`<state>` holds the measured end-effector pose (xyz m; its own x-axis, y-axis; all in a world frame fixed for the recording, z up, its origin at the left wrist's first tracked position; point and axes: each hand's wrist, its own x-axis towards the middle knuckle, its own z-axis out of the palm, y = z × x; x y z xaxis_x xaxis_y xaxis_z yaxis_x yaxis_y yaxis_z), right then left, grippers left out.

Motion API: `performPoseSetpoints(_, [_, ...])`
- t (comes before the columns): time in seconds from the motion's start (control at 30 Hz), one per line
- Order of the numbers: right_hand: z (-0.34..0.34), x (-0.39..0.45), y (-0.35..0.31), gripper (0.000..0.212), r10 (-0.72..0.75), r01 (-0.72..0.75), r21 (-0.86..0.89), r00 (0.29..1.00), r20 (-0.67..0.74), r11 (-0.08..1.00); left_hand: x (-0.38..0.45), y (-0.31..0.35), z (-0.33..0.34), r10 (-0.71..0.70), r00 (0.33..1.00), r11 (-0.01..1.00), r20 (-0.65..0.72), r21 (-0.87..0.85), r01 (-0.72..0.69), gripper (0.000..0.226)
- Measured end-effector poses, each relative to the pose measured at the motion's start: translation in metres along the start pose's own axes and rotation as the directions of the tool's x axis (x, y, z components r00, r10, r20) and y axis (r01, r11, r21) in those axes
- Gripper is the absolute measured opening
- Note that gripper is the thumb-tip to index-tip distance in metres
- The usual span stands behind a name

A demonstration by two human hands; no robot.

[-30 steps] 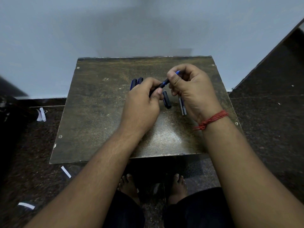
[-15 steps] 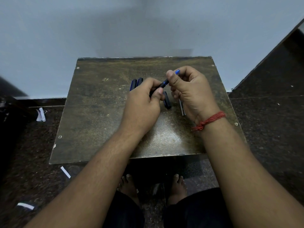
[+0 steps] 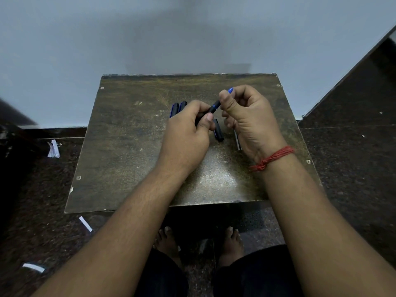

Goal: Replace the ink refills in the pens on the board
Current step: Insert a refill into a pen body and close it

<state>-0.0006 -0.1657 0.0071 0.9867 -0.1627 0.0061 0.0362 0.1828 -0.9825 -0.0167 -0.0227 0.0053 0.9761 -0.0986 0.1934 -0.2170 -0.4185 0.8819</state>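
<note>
Over the middle of the worn brown board (image 3: 128, 146), both hands hold one dark blue pen (image 3: 215, 107). My left hand (image 3: 186, 133) grips its lower barrel. My right hand (image 3: 246, 116) pinches the upper end, whose blue tip (image 3: 230, 90) sticks out past the thumb. Two more dark pens (image 3: 178, 108) lie side by side on the board behind my left hand. A dark pen cap (image 3: 218, 133) lies between the hands. A thin pale refill (image 3: 236, 139) lies partly hidden under my right hand.
The board sits low against a pale wall (image 3: 150, 39), on a dark speckled floor (image 3: 353, 168). White paper scraps (image 3: 53, 148) lie on the floor to the left. My bare feet (image 3: 169, 243) show under the board's front edge.
My right hand has turned slightly on the pen's upper end and shifted a little lower. The left hand and the parts on the board have not moved.
</note>
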Motion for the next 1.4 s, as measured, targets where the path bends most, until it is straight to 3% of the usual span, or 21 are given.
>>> performPoseSetpoints(0.2, [-0.0079,0.0014,-0.0021,0.013,-0.021,0.016,0.045,0.995,0.101,0.999,0.0003,0.0009,-0.0006,-0.007,1.000,1.000,0.000,0.000,0.007,0.012])
performPoseSetpoints(0.4, [-0.0014,0.0002,-0.0013,0.006,0.020,-0.021,0.038,1.000,0.011,0.999,0.0007,0.0001,0.0003,-0.010,1.000,1.000,0.001,-0.002,0.010,0.011])
performPoseSetpoints(0.6, [-0.0034,-0.0002,-0.0032,0.013,0.019,-0.024,0.059,0.996,0.093,0.998,0.0009,0.0001,-0.0007,-0.005,1.000,1.000,-0.007,-0.016,0.004,0.011])
performPoseSetpoints(0.77, [-0.0010,0.0008,-0.0012,0.008,0.049,-0.049,0.054,0.999,0.000,0.997,0.0004,0.0010,0.0004,0.007,1.000,1.000,0.007,-0.008,-0.007,0.011])
performPoseSetpoints(1.0, [-0.0043,0.0003,-0.0034,0.012,0.034,-0.040,0.075,0.995,0.090,0.996,0.0005,0.0001,-0.0007,0.006,1.000,1.000,0.003,-0.014,-0.006,0.011])
performPoseSetpoints(1.17, [-0.0019,-0.0004,-0.0017,0.005,0.061,-0.061,0.039,0.998,-0.004,0.997,0.0001,0.0001,0.0012,0.013,1.000,1.000,0.009,0.000,-0.013,0.010])
performPoseSetpoints(1.4, [-0.0028,-0.0004,-0.0028,0.014,0.033,-0.039,0.059,0.995,0.098,0.997,0.0012,-0.0010,-0.0006,0.018,1.000,1.000,-0.002,0.005,-0.018,0.012])
